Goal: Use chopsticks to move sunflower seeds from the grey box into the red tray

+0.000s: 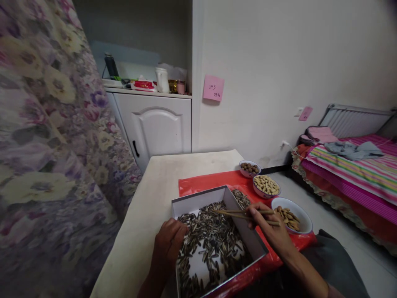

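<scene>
A pair of wooden chopsticks [237,212] is held in my right hand [263,223], with the fingers closed around them. Their tips reach over a white shallow box [198,200] strewn with striped sunflower seeds [214,236]. Whether a seed sits between the tips cannot be made out. My left hand [169,240] is closed over the left wall of the box, its fingertips curled inside near the seeds. More sunflower seeds [241,199] lie in a pile outside the box's right wall, just beyond my right hand.
On red plastic sheeting [201,182] along the table's [133,231] right side stand a bowl of round brown nuts [249,169], a bowl of peanuts [266,186] and a bowl of almond-like nuts [290,217]. A floral curtain [62,145] hangs left; a bed [356,165] stands right.
</scene>
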The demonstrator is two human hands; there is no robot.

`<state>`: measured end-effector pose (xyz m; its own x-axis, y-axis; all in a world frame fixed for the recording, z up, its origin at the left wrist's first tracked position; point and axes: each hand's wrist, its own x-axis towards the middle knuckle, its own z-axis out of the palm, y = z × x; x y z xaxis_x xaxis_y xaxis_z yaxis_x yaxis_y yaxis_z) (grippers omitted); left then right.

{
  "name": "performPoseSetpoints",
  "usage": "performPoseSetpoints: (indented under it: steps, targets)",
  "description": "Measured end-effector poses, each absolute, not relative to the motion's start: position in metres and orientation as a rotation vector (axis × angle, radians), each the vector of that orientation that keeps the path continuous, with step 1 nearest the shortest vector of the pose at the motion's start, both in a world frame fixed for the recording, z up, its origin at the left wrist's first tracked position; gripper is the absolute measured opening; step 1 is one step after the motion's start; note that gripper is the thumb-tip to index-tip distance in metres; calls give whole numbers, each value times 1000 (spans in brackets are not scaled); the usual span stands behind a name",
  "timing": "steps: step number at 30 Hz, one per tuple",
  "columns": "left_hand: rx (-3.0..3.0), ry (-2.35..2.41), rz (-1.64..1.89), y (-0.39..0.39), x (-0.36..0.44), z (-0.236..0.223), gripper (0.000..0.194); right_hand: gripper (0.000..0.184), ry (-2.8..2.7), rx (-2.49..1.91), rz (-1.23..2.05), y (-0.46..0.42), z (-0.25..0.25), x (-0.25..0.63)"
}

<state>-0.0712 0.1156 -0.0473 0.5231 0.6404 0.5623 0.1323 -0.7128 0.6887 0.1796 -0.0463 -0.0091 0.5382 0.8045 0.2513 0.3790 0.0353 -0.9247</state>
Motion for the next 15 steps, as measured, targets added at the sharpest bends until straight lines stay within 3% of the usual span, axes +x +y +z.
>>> performPoseSetpoints:
  steps: [15]
  targets:
    - [2161,633,1143,120,-72,-53,33,34,-1000,-1564,454,-57,-6,185]
